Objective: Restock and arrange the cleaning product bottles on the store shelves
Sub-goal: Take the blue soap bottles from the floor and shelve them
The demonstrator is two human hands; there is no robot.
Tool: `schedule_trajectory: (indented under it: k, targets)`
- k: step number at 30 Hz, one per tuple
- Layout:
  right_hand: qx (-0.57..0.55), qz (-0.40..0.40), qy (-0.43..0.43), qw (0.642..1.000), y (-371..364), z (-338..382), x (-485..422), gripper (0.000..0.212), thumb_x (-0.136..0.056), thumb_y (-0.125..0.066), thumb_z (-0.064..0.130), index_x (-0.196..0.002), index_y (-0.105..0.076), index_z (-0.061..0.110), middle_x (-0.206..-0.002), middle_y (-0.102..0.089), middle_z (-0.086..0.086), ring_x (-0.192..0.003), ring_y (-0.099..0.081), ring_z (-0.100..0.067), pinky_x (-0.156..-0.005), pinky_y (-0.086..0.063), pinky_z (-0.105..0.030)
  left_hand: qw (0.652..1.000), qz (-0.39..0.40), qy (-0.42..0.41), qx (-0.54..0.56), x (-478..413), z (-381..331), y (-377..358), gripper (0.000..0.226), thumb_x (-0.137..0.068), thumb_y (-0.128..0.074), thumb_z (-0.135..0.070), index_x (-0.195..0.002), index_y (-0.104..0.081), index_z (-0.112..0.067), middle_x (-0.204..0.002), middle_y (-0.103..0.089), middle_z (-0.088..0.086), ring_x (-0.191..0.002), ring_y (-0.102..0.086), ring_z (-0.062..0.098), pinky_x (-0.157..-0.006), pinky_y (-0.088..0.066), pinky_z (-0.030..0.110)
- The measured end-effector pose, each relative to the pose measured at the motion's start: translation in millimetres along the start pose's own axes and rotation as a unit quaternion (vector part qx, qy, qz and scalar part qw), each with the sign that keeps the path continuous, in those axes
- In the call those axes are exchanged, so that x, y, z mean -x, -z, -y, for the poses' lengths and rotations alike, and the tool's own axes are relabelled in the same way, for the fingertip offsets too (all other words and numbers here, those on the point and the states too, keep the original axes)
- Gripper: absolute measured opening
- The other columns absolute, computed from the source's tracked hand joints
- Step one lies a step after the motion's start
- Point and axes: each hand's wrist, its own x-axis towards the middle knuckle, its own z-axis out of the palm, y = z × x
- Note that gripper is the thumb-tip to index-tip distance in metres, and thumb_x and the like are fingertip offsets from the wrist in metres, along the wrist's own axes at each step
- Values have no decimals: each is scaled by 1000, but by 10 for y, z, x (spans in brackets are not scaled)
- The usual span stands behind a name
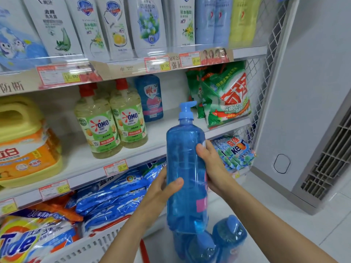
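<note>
1. Holds the bottle (185, 168) upright at centre frame, in front of the middle shelf (171, 126) and not yet on it.
2. Grips it low with the left hand (161, 188), thumb across the front, fingers curled behind.
3. Grips it higher with the right hand (212, 166), thumb on the front right edge, fingers wrapped out of sight behind.
4. Hard to tell through the tinted wall how full it is, so possibly light, possibly quite heavy.
5. Judged stiff but thin plastic, smooth and a little slippery, likely to dent under a hard squeeze.
6. Best taken round the mid-body with both hands, as now, and not by the pump (187, 109), which could turn or snap.
7. Leaves a gap on the shelf right of centre, between the shelved bottle (150, 97) and the green bags (226, 99).
8. Shows spare bottles (229, 234) at lower centre, below the held one.
</note>
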Motion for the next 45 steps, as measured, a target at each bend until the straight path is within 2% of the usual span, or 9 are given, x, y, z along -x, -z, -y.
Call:
schedule_trajectory:
  k: [8, 11, 14, 18, 21, 25, 32, 37, 45]
  targets:
    - [126, -123, 97, 980, -31, 31, 10, 86, -66, -91, 27, -132, -35, 28, -118, -60, 10, -98, -66, 4, -84, -57, -22, 980, -114, -44, -157, -248, -225, -212, 85, -52, -81, -70, -125, -45, -45, -117, -60, -30, -103, -56, -16, -88, -50, 19]
    - [165, -38, 67, 983, 101, 64, 20, 86, -72, -86, 31, -136, -28, 30, -121, -59, 9, -100, -64, 8, -82, -53, -16, 979, -134, -34, -147, -333, -160, -149, 89, -44, -85, -67, -121, -51, -39, -114, -67, -20, -105, -65, 1, -90, -56, 39]
    - [146, 57, -23, 987, 314, 203, -36, 66, -85, -57, 66, -139, -37, 33, -132, -60, 2, -116, -64, -10, -90, -54, -28, 976, -154, -50, -145, -290, -55, -113, 84, -46, -86, -60, -120, -53, -36, -111, -68, -19, -103, -66, 5, -87, -58, 44]
    - [185, 5, -15, 983, 460, 714, -206, 83, -78, -25, 80, -131, -57, 25, -121, -62, -4, -108, -62, -20, -91, -50, -35, 968, -157, -57, -186, -259, 84, -141, 79, -45, -86, -59, -115, -52, -44, -111, -66, -25, -101, -66, 2, -84, -59, 42]
    - [305, 85, -91, 944, 497, 1212, -341, 75, -74, -42, 76, -123, -59, 22, -108, -63, -10, -79, -68, -24, -72, -57, -34, 958, -142, -62, -241, -312, 152, -189, 79, -45, -83, -64, -115, -50, -47, -113, -65, -24, -105, -63, 3, -87, -56, 41]
    - [455, 188, -209, 845, 513, 1342, -453, 49, -84, -69, 46, -110, -66, 5, -110, -66, -9, -87, -69, -26, -74, -61, -31, 952, -119, -82, -271, -424, 217, -331, 78, -44, -81, -67, -113, -47, -55, -112, -61, -31, -105, -58, -4, -87, -52, 30]
    - [406, 43, -156, 900, 856, 863, -564, 5, -84, -66, 8, -81, -61, 8, -93, -60, -16, -77, -56, -23, -60, -51, -30, 942, -69, -78, -318, -869, 410, -459, 85, -45, -82, -65, -121, -51, -44, -122, -56, -18, -114, -52, 5, -95, -45, 28]
    - [495, -12, -151, 856, 1058, 240, -600, 14, -78, -69, 20, -82, -67, 6, -81, -67, -10, -74, -67, -28, -71, -61, -42, 969, -9, 28, -246, -1100, 808, -513, 82, -47, -79, -76, -121, -52, -51, -118, -61, -22, -112, -58, 1, -93, -52, 30]
    - [510, -17, -252, 822, 1500, -827, -610, 33, -84, -71, 33, -103, -69, 6, -106, -70, -14, -98, -67, -28, -89, -55, -45, 945, 30, 135, -296, -1395, 1592, -568, 49, -82, -79, -18, -126, -60, -25, -113, -68, -6, -98, -65, 11, -89, -53, 24]
